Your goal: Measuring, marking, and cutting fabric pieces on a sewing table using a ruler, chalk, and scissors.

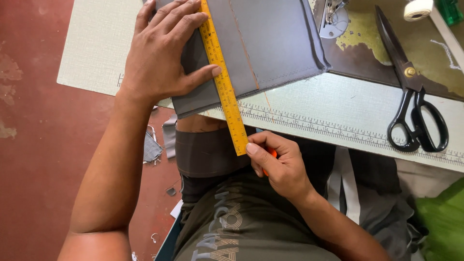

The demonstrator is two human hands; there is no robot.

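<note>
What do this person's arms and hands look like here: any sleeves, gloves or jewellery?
Both arms are bare to the upper arm, with no sleeves in view. The left hand and right hand wear no gloves; no rings or watch are visible. Fingernails are short.

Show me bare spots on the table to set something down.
Free: the pale mat beyond the left hand, and the strip between grey fabric and scissors. Crowded: around the yellow ruler, right hand and sewing machine foot.
</note>
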